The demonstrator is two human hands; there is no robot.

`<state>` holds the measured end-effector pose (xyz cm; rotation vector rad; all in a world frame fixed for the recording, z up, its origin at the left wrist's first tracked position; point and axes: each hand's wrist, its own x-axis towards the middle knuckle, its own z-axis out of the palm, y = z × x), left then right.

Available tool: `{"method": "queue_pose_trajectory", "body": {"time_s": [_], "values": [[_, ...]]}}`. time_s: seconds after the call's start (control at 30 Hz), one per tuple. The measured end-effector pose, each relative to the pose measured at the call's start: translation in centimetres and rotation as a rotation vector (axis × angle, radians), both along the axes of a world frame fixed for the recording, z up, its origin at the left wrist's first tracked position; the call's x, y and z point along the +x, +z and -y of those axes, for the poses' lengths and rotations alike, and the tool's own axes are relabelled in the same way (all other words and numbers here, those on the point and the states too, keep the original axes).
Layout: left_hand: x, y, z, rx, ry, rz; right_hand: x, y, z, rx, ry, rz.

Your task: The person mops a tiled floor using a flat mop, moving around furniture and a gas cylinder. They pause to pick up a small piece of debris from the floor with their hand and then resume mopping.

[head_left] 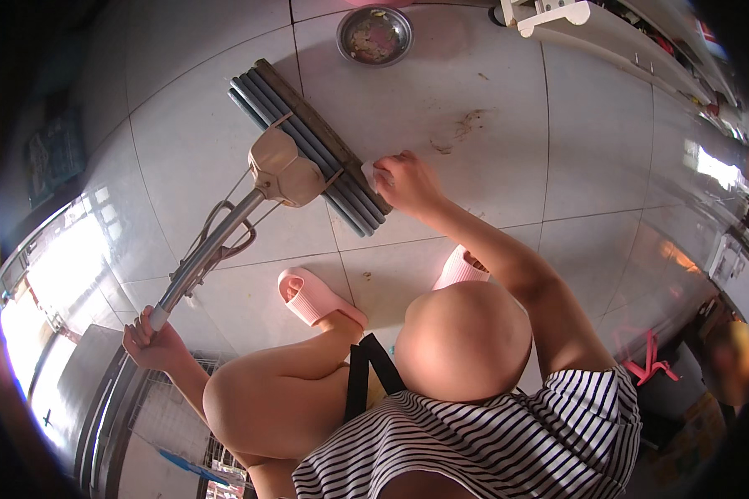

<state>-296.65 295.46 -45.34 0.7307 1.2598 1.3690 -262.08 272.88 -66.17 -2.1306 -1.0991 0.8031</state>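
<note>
A roller sponge mop (281, 170) slants across the view, its wide head of grey-blue rollers and a brown, dirty sponge strip (308, 125) turned up toward the far side. My left hand (151, 339) is closed round the lower end of its metal handle (216, 245). At the near right end of the sponge, my right hand (405, 180) pinches a crumpled white tissue (369, 175) against or right beside the sponge edge. Whether the tissue presses on the sponge is hard to tell.
A metal bowl (375, 36) with food scraps stands on the tiled floor (449, 75) at the far side. Brown smears (460, 133) mark the tiles beyond my right hand. A white shelf unit (616, 41) is at the far right. My feet wear pink slippers (314, 301).
</note>
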Motion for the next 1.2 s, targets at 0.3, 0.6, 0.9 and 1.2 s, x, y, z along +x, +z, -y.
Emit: {"method": "queue_pose_trajectory", "body": {"time_s": [0.3,0.6,0.9,1.2], "values": [[-0.2,0.1,-0.1,0.012,-0.043,0.042,-1.1,1.0,1.1,-0.003,0.03,-0.024],[-0.2,-0.2,0.0,-0.002,-0.002,0.031,-1.6,-0.9,-0.7,-0.144,-0.085,-0.092],[-0.5,0.2,0.0,0.011,-0.075,0.069,3.5,-1.7,0.1,0.05,-0.155,0.231],[-0.4,0.2,0.0,-0.001,-0.036,0.061,-0.7,-0.6,-0.2,-0.014,-0.103,-0.24]]}}
